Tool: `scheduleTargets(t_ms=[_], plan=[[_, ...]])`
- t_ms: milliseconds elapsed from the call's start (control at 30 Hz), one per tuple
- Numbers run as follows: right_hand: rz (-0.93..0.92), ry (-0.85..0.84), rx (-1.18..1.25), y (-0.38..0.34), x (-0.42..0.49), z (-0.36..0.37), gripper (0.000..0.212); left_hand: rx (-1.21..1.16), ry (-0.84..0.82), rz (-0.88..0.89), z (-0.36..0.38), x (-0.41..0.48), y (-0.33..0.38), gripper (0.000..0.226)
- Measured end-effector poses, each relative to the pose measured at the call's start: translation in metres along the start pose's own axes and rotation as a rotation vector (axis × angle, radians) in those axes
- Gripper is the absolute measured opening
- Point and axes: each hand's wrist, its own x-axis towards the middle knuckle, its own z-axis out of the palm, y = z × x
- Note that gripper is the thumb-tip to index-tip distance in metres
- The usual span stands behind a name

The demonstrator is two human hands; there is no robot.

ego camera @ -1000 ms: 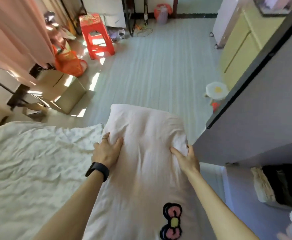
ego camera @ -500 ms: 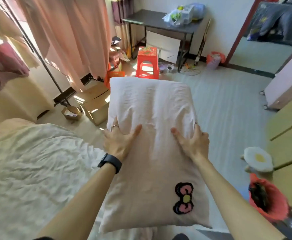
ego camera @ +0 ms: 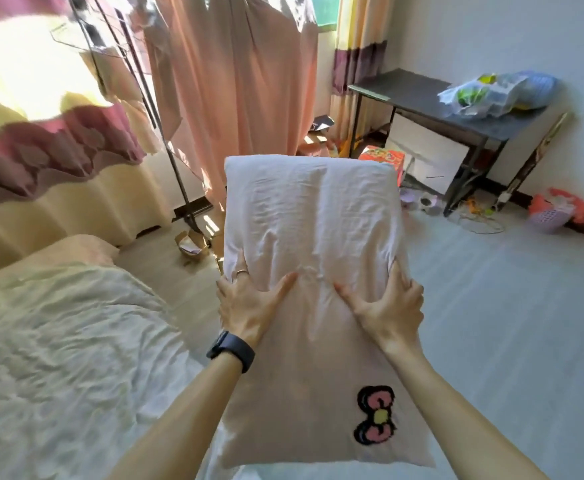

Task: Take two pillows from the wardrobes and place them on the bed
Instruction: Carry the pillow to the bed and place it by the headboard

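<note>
A pale pink pillow (ego camera: 311,216) with a pink and black bow patch near its lower right corner is held up in front of me, long side running away from me. My left hand (ego camera: 245,303), with a ring and a black wristband, grips its left edge. My right hand (ego camera: 387,306) grips its right edge at the same height. The bed (ego camera: 58,341) with a crumpled cream sheet lies to the left, below the pillow. No second pillow and no wardrobe are in view.
A clothes rack (ego camera: 158,109) with hanging pink cloth stands beyond the bed by the curtains. A dark desk (ego camera: 456,112) with plastic bags is at the back right, an orange stool (ego camera: 384,157) beside it. Cardboard boxes (ego camera: 193,244) lie on the floor near the bed corner.
My view has swung left and up, away from the wardrobe towards the bed and curtains. Both hands keep hold of the pillow and have carried it along.
</note>
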Motion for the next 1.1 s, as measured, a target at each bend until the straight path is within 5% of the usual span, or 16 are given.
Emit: scheduleTargets(t_ms=[467,1100], plan=[[-0.171,-0.507,-0.004,-0.102,0.143,0.139,0.127,0.142,0.28,-0.356,-0.026,0.125,-0.004,0.112],[-0.533,-0.649,0.118,-0.419,0.267,0.441,0.124,0.015,0.586,-0.45,-0.171,0.471,-0.127,0.115]])
